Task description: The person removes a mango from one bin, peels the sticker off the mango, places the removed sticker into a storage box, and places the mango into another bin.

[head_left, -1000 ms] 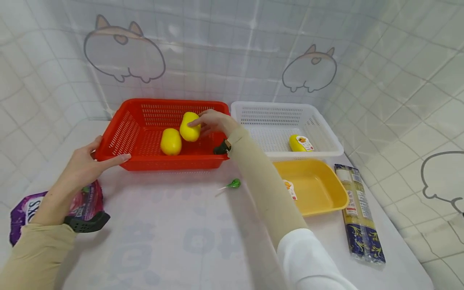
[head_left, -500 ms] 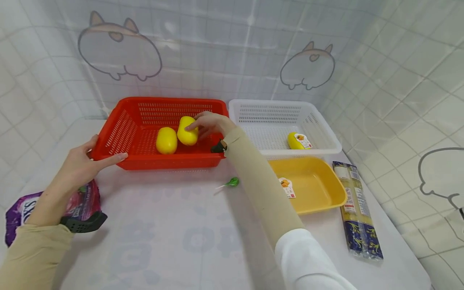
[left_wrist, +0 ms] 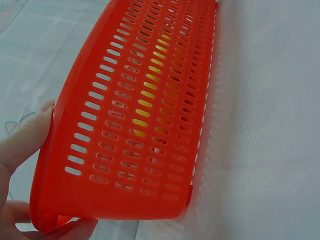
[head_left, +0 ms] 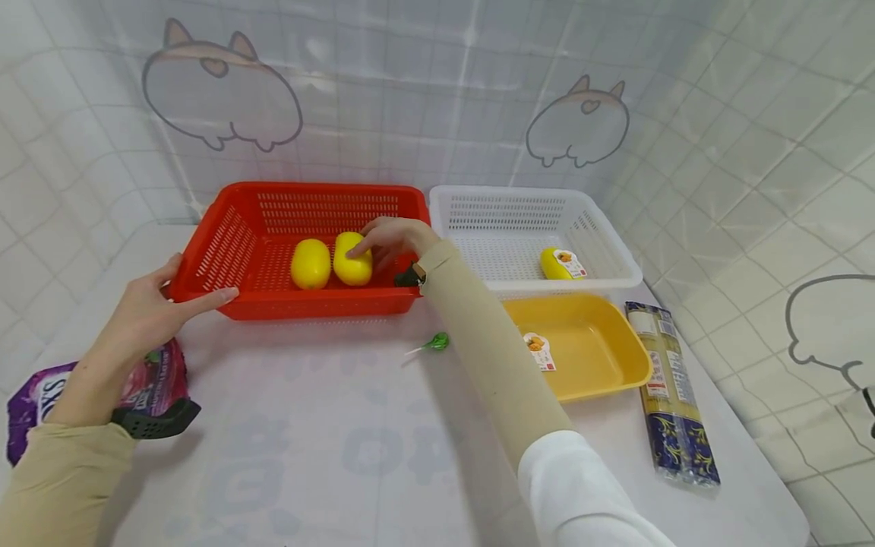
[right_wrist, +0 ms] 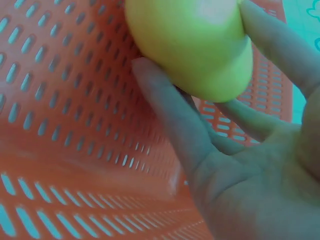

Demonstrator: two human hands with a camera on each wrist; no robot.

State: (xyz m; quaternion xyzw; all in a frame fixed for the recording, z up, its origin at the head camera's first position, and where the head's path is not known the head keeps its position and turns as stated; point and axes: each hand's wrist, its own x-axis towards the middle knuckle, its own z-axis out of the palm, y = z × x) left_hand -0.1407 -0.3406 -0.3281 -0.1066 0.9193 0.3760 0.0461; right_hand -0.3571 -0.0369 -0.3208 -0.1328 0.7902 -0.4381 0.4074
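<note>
My left hand (head_left: 146, 313) grips the front left corner of the red slotted basket (head_left: 321, 306), thumb along the rim; the left wrist view shows fingers (left_wrist: 80, 229) under the basket's lip. Inside the basket, my right hand (head_left: 395, 237) holds a smooth yellow oval fruit (head_left: 353, 267) low over the floor, from its right side. Its fingers and thumb touch the fruit (right_wrist: 195, 50) in the right wrist view. A second yellow oval fruit (head_left: 311, 264) lies just left of the held one.
At the right stands a white basket (head_left: 547, 286) with another yellow fruit (head_left: 555, 264) bearing a sticker. Before it are a yellow tray (head_left: 588, 357) and a long noodle-like packet (head_left: 673, 395). A green lollipop (head_left: 440, 341) lies mid-table; a purple bag (head_left: 37, 403) lies under my left forearm.
My right hand has lowered the yellow fruit to the basket floor beside the other one. The view has shifted slightly; my left hand keeps its hold on the basket corner.
</note>
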